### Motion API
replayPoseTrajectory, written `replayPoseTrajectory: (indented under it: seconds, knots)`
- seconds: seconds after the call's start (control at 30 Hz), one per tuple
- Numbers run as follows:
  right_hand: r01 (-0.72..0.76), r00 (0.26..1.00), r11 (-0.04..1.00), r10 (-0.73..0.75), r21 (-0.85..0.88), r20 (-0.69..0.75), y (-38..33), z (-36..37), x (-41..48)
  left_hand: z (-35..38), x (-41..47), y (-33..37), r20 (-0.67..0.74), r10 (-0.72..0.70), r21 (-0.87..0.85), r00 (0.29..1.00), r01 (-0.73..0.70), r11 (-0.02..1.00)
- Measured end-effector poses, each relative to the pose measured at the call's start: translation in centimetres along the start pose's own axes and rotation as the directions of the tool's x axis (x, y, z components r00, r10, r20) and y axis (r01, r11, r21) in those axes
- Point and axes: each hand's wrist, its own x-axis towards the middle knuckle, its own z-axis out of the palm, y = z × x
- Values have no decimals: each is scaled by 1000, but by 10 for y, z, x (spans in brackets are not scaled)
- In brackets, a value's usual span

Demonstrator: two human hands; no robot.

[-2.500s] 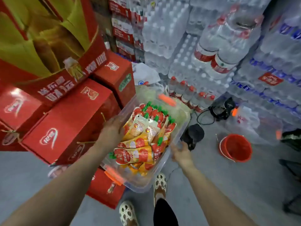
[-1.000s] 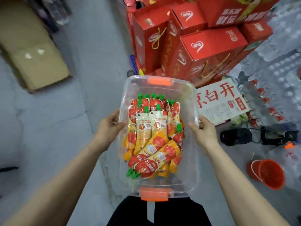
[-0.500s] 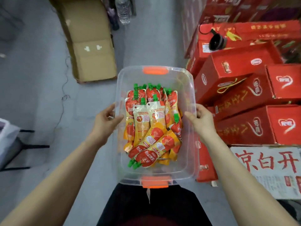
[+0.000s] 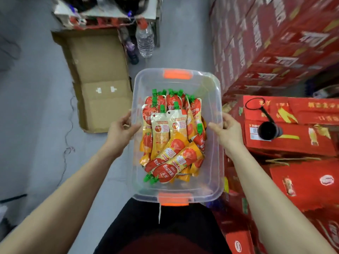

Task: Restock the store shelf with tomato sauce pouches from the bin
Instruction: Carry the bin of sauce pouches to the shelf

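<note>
A clear plastic bin [image 4: 213, 85] with orange clips at its near and far ends is carried in front of my body. Several tomato sauce pouches [image 4: 170, 138], red and yellow with green caps, lie piled inside it. My left hand [image 4: 120, 132] grips the bin's left rim, thumb over the edge. On the opposite rim, my right hand [image 4: 226, 132] grips the same way. No store shelf is in view.
Stacked red gift boxes [image 4: 286, 140] fill the right side, with a black round object [image 4: 268, 132] on one. A flattened cardboard box [image 4: 97, 77] lies on the grey floor to the left. Beyond it stands a water bottle [image 4: 145, 41].
I have turned left while carrying the bin: the water packs and orange bucket left the view, the red boxes slid to the right, and the cardboard and bottle came in. Both hands kept their grip.
</note>
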Motion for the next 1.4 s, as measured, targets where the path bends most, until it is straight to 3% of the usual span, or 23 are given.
replayPoseTrajectory:
  seconds: [0.27,0.7,1.0,1.13,1.4]
  knots:
    - [-25,999,999,26,27,-36,-122,6,199,36,217,148,98,135,91,986,-144,985]
    - [42,999,999,-43,-19,-33,-334,-12,568,129,571,337,87,215,153,973,-226,962]
    - [-12,993,1000,13,15,-115,-446,-23,826,210,818,486,69,163,100,984,-169,980]
    - [29,995,1000,-27,13,-98,-497,-34,945,246,922,548,82,151,75,985,-157,985]
    - [113,993,992,-113,-52,18,-619,-34,1178,296,1104,638,-45,125,13,991,-124,992]
